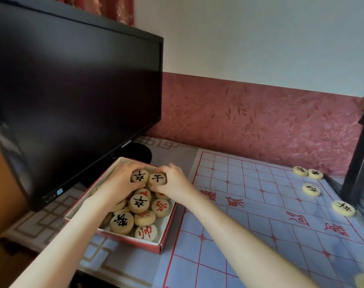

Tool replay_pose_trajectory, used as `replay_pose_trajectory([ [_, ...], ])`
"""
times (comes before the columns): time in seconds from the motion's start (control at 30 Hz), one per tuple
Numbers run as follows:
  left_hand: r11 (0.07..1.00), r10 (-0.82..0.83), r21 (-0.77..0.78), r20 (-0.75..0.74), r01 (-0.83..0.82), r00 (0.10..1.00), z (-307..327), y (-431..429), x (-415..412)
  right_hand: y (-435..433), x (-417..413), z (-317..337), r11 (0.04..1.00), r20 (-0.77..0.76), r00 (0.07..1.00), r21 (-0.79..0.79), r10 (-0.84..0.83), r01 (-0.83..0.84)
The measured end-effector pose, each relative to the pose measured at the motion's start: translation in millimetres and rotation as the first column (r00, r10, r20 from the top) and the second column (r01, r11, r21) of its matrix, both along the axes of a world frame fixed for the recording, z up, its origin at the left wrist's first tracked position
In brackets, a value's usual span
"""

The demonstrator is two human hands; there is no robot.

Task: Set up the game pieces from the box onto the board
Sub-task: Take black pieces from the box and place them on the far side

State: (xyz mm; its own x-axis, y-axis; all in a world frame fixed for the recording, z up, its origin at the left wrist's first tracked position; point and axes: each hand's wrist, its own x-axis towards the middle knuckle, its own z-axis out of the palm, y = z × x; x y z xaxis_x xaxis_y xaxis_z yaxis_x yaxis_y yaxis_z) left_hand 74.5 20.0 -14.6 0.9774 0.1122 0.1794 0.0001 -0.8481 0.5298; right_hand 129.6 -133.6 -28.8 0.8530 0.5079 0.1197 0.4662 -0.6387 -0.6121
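Note:
A red and white box (165,229) lies left of the board, filled with several round wooden game pieces (139,203) bearing red or black characters. Both hands are inside the box at its far end. My left hand (119,179) grips a black-marked piece (139,176). Beside it, my right hand (172,180) grips another black-marked piece (158,179). The two held pieces touch each other. The paper board (260,215), pale blue with red lines, spreads out to the right. Several pieces (311,189) sit along its far right edge.
A black monitor (73,100) stands close behind and left of the box, its base (140,151) just beyond the box. A dark furniture post (362,159) rises at the board's right edge. A patterned cloth (106,260) covers the table, and a red wall lies behind.

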Motion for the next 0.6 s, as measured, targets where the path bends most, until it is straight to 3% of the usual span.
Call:
replay_pose_trajectory([
  [0.23,0.998,0.061,-0.018,-0.018,-0.062,0.998,-5,3,4,-18,3,4,0.993,0.01,1.0,0.114,-0.006,0.005],
  [0.43,0.996,0.084,-0.027,0.145,-0.081,0.986,0,-14,-3,-50,-4,12,0.985,0.015,1.0,0.172,-0.023,0.02],
  [0.6,0.998,0.001,-0.063,0.23,0.014,0.973,9,-44,-10,-85,-22,19,0.978,-0.011,1.0,0.207,-0.026,0.028],
])
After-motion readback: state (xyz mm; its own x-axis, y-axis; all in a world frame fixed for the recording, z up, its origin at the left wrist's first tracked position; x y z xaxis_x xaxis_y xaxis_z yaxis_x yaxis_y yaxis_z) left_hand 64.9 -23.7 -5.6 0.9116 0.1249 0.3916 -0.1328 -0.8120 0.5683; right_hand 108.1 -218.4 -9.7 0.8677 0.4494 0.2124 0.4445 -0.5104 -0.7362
